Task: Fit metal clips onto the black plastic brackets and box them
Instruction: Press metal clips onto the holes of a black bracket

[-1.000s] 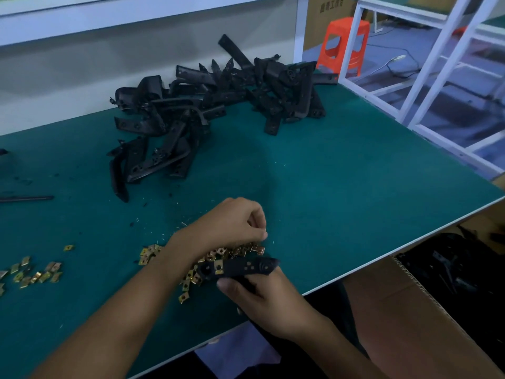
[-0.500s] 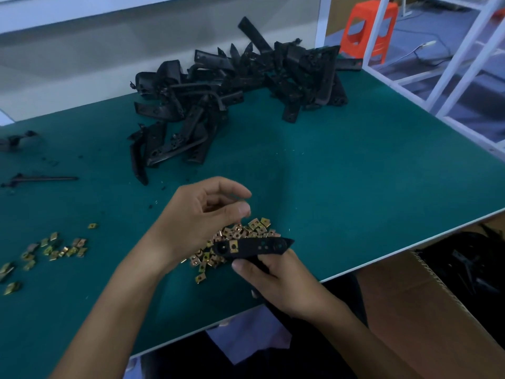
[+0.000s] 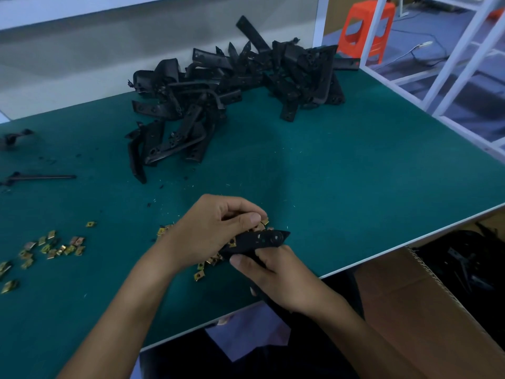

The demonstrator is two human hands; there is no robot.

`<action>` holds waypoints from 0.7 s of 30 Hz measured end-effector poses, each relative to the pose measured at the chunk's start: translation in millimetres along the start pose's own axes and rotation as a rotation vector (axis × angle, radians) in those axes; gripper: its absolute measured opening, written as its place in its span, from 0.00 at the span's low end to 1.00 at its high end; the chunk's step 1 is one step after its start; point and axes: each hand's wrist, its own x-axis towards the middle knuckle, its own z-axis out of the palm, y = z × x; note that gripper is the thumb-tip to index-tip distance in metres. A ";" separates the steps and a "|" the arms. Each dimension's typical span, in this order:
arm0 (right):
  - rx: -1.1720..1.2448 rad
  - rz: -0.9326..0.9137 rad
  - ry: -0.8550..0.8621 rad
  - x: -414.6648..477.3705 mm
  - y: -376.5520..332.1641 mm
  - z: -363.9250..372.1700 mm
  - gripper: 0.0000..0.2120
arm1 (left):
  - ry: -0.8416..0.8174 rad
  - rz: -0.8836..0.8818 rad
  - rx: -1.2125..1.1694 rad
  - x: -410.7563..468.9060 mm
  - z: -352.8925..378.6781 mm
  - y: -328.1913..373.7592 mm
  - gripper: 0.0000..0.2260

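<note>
Right grip is clamping the black bracket at the frame's lower centre, while I am pinching a metal clip in the left grip, right at its upper edge.

The left hand covers most clips; the right hand hides the bracket's lower end.

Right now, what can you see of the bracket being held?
The bracket is a long, flat, matte black plastic piece with a pointed right end and round holes. One gold clip sits near its left end. The right hand grips it from below, above loose clips on the table; the left hand curls just over it.
</note>
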 end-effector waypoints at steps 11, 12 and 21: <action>-0.032 0.087 -0.055 2.2 0.8 -1.8 0.20 | -0.015 -0.018 0.019 -1.5 -2.1 1.9 0.06; -0.026 0.091 -0.060 2.2 0.2 -2.0 0.20 | -0.016 -0.010 0.027 -1.6 -2.0 1.7 0.06; 0.004 0.153 -0.159 10.2 -3.7 -6.5 0.19 | 0.061 0.022 0.083 -0.7 -1.0 -1.8 0.05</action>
